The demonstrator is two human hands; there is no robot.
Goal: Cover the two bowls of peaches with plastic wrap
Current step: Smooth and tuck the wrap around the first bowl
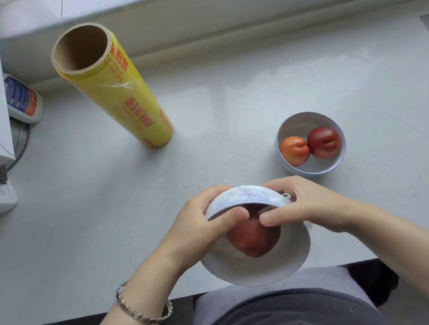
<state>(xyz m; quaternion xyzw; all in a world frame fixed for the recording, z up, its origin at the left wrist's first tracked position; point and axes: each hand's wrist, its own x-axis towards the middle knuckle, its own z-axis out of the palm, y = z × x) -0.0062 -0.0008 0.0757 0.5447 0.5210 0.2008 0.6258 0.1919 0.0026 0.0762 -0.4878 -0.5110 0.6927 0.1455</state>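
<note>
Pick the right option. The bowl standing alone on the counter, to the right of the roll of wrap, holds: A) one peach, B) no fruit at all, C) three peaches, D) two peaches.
D: the free-standing bowl on the counter shows an orange peach and a redder peach side by side, and nothing else.

Left hand [203, 227], right hand [307, 204]: fingers curled over far rim of bowl [253, 272], thumbs inside, tips nearly meeting. Forearms angle inward.
</note>
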